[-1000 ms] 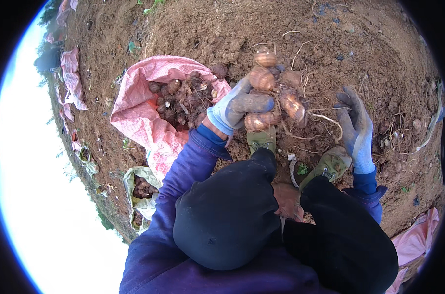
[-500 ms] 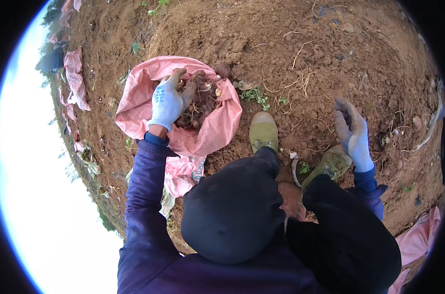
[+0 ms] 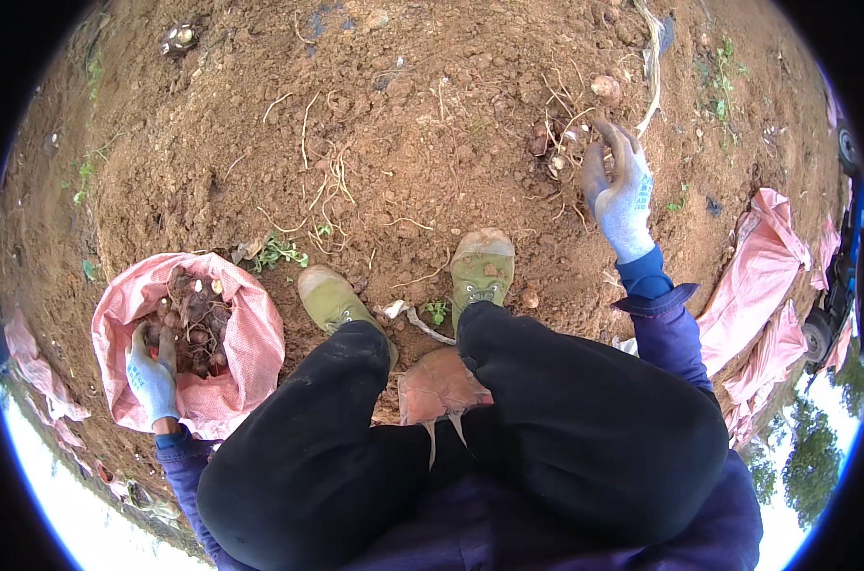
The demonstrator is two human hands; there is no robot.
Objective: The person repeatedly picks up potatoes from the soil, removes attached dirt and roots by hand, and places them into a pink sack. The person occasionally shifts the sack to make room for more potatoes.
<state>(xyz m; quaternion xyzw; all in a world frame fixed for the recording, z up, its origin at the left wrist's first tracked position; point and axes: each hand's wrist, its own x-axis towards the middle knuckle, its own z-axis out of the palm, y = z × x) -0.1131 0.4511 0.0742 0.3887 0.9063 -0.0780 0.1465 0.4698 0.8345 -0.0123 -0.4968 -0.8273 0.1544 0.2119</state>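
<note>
Head view, taken from above, is filled mostly by the person's own body: 2 black-trousered legs (image 3: 508, 428) and a dark blue jacket (image 3: 670, 343) hide the ground directly beneath, and the fisheye rim cuts off everything at the edges in black. Bare reddish soil (image 3: 403, 124) covers the rest, strewn with dry roots and a few green sprigs. At the right edge lie crumpled pink sacks (image 3: 760, 276), partly cut off, their contents impossible to make out; beyond them something blue with a wheel is too clipped to identify. At lower left stands an open pink sack (image 3: 251, 333), its mouth rolled back; inside lies a heap of small, soil-caked brownish tubers (image 3: 196, 319), too dirty and small to tell apart. 2 muddy green shoes (image 3: 481, 266) stand between sack and right arm, toes pointing up the frame. A reddish patch (image 3: 436, 385) between the knees is unclear.

The left hand (image 3: 153, 366), in a white glove, rests at the sack's near rim, fingers curled over the edge beside the tubers; whether it grips the fabric or a tuber cannot be told. The right hand (image 3: 619, 186), in a dirt-stained white glove, is well apart from it, stretched out to the soil with fingers loosely spread, touching a tangle of roots (image 3: 560, 133) and holding nothing. A single pale tuber (image 3: 604, 88) lies just beyond its fingertips.
</note>
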